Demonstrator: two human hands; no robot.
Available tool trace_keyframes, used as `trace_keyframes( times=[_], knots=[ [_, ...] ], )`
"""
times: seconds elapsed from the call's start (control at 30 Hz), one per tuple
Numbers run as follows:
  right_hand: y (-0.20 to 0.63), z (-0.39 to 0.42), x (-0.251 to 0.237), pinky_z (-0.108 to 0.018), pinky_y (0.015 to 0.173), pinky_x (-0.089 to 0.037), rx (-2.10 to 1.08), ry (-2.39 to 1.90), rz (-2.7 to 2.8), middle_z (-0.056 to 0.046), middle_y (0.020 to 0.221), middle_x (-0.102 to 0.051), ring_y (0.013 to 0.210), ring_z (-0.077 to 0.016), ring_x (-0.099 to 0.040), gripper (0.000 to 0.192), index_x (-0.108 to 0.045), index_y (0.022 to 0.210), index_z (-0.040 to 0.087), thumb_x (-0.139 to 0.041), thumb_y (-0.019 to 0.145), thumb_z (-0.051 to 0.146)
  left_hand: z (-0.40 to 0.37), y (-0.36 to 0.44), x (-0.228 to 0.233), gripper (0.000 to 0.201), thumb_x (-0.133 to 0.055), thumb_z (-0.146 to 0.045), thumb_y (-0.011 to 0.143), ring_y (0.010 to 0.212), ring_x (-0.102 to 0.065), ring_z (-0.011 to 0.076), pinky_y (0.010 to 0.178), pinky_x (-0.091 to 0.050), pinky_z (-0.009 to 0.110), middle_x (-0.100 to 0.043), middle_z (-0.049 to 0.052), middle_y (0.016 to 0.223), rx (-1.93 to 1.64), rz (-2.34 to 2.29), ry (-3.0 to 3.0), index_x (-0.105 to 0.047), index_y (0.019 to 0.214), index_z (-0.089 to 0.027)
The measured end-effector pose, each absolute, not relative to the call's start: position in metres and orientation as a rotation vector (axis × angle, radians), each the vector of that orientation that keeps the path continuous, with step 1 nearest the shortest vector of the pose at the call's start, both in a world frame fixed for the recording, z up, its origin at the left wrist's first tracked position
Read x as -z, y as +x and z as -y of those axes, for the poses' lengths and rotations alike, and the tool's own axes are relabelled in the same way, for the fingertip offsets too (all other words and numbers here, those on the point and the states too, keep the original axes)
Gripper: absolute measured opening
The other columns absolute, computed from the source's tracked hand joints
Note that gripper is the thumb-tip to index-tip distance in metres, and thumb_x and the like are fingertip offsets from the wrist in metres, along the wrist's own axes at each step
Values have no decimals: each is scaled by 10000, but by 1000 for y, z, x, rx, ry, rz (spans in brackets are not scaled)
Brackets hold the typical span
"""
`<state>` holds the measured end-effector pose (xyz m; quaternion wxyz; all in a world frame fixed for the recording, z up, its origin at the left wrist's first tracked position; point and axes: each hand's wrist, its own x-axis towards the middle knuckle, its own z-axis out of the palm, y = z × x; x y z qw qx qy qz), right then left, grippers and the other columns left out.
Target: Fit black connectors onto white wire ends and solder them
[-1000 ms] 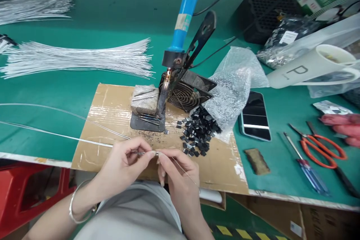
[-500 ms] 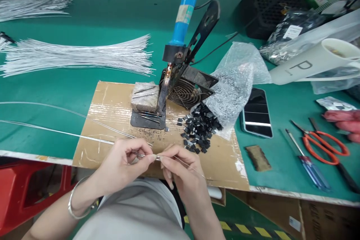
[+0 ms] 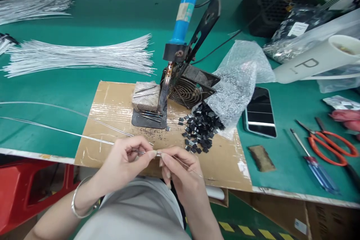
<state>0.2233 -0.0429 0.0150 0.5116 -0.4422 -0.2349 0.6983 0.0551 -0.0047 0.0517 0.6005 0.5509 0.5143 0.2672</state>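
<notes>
My left hand (image 3: pixel 131 159) pinches thin silvery wires (image 3: pixel 98 140) that trail off to the left over the cardboard sheet (image 3: pixel 98 120). Close beside it, my right hand (image 3: pixel 180 167) is closed on a thin wire (image 3: pixel 187 167) running down to the right. Between the fingertips shows a small shiny piece (image 3: pixel 158 153), too small to name. Just beyond my hands a soldering iron (image 3: pixel 185 11) with a blue handle is held tip-down in a stand, by a whitish block (image 3: pixel 145 97) bearing metal pins. To its right lies a pile of small black parts (image 3: pixel 203 127).
A small fan (image 3: pixel 187 92) stands behind the iron, near a bubble-wrap bag (image 3: pixel 239 78). Wire bundles (image 3: pixel 81 57) lie at the left. On the right are a phone (image 3: pixel 260 112), a brown pad (image 3: pixel 261 158), a screwdriver (image 3: pixel 317 168), orange-handled scissors (image 3: pixel 327 148) and a white cup (image 3: pixel 317 60).
Both hands keep their pinch, fingertips together, with only a slight shift. The whole view has moved a little, so the things on the right sit slightly further right.
</notes>
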Motion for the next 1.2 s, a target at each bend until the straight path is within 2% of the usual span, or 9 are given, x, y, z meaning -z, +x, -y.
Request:
trace_keyframes(
  times=[0.13,0.33,0.8,1.07,1.2],
  knots=[
    [221,45,-14,-180,371,-459,-1620,-1053,602,7,656,-659,421,-72,-521,174,-825,817,212,-821,840,385,6,56,-52,224,-650,-337,895,598,-489,118,542,-361,235,-601,11,674,-630,-1201,1250,-658,769,-152],
    [218,47,-10,-169,390,-482,-1522,-1022,670,2,708,-665,451,-72,-560,109,-838,869,233,-782,893,323,5,55,-52,241,-656,-361,891,579,-460,113,532,-333,241,-586,5,659,-619,-1196,1225,-658,772,-151],
    [210,42,-15,-110,377,-426,-1605,-975,415,44,564,-580,411,-32,-463,157,-814,747,203,-846,821,337,17,61,-42,212,-626,-280,936,575,-560,120,522,-437,220,-676,40,676,-758,-1273,1362,-690,779,-153],
    [204,45,-16,-96,376,-425,-1583,-976,344,35,587,-617,423,-31,-495,151,-819,752,207,-881,785,341,21,65,-36,189,-659,-255,938,576,-598,124,527,-487,209,-712,40,679,-881,-1277,1379,-706,780,-162],
    [204,46,-15,-95,391,-445,-1568,-983,347,40,587,-625,426,-31,-515,144,-820,760,216,-878,797,342,23,67,-35,197,-645,-268,936,553,-584,117,512,-467,208,-691,35,655,-878,-1317,1345,-689,779,-157]
  ],
)
